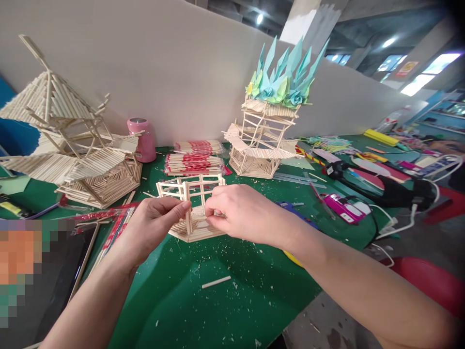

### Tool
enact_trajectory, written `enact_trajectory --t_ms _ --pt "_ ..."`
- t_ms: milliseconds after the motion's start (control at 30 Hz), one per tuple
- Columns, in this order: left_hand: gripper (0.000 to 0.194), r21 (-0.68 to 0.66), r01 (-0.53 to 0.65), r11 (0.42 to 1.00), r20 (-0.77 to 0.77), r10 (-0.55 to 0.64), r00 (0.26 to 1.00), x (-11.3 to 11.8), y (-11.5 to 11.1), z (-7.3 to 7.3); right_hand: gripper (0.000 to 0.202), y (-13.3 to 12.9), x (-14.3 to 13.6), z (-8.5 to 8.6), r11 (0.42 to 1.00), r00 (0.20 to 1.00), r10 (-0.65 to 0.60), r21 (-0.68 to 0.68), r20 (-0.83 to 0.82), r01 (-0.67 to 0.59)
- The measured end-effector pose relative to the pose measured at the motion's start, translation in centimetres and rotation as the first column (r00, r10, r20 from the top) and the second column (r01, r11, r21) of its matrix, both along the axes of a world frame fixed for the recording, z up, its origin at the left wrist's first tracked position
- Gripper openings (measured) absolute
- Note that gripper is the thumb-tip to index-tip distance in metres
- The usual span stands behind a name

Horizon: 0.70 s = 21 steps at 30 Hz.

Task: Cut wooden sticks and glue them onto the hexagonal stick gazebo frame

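A small open frame of pale wooden sticks (189, 237) stands on the green table, with a flat base and upright posts. My left hand (156, 220) is closed, thumb and fingers pinching the frame's front left post. My right hand (236, 211) is closed at the frame's right side, its fingertips curled together near the right posts; what they hold, if anything, is hidden. One loose short stick (216, 282) lies on the table in front of the frame.
Larger stick pavilions stand at left (98, 189) and back right (254, 167). Behind are wrapped stick bundles (192, 164) and a pink cylinder (145, 140). To the right lie a magenta device (343, 207), cables and a black object (385, 191). A dark panel (54, 271) is at left.
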<state>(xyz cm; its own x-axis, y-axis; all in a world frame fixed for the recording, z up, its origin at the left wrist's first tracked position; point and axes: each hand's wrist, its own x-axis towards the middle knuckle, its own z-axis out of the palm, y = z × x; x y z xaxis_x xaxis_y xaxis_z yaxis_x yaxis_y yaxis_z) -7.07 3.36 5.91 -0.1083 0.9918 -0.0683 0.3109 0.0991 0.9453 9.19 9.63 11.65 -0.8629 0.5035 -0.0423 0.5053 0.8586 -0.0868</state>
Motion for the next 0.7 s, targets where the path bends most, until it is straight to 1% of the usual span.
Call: enact_trajectory --t_ms 200,400,700 --pt "0.036 0.009 0.004 1.0 0.008 -0.004 1.0 -0.07 -0.09 -0.02 0.02 -0.19 0.0 -0.04 1.0 1.0 0.004 -0.019 -0.003 -0.004" --pt "0.036 0.013 -0.011 1.0 0.003 0.011 1.0 0.06 0.01 0.03 0.019 -0.29 0.06 0.41 0.997 1.0 -0.006 -0.081 0.03 0.008" --pt "0.038 0.006 -0.046 0.999 -0.067 0.046 0.997 0.16 -0.01 -0.1 0.017 -0.04 -0.02 0.41 0.998 0.999 -0.027 -0.055 0.047 0.03"
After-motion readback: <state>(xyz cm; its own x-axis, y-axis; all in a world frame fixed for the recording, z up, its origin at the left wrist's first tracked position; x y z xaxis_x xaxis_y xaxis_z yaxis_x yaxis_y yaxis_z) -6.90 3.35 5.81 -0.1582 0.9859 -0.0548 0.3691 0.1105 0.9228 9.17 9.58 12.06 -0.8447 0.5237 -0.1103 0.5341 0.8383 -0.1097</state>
